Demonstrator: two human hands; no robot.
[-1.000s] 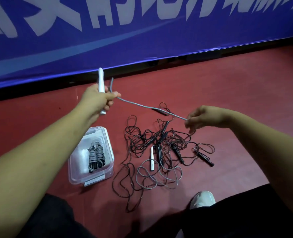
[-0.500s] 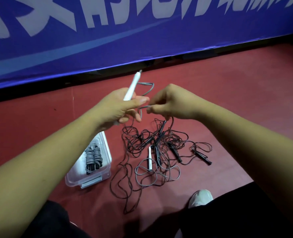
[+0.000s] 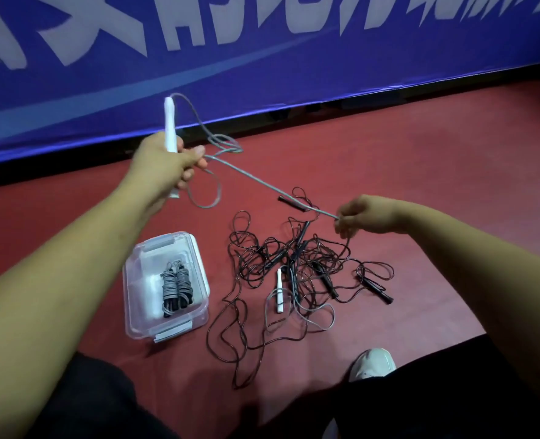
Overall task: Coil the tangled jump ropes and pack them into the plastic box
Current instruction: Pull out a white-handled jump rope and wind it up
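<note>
Grip on grey rope (image 3: pixel 262 182), red floor (image 3: pixel 420 147)

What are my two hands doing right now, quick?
Left hand: closed around the white handle, with loops of the gray rope pinned under the thumb.
Right hand: pinching the same gray rope, pulled taut.

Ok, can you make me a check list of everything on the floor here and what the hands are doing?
Surface: red floor.
Job's things: open plastic box holding a coiled rope bundle; tangled jump ropes beside it, with a second white handle among them.
Clutter: nothing seen.
Grippers: left hand grips a white handle; right hand pinches the grey rope stretched between them.
Cables: nothing seen besides ropes.
Surroundings: blue banner behind; white shoe nearby.
</note>
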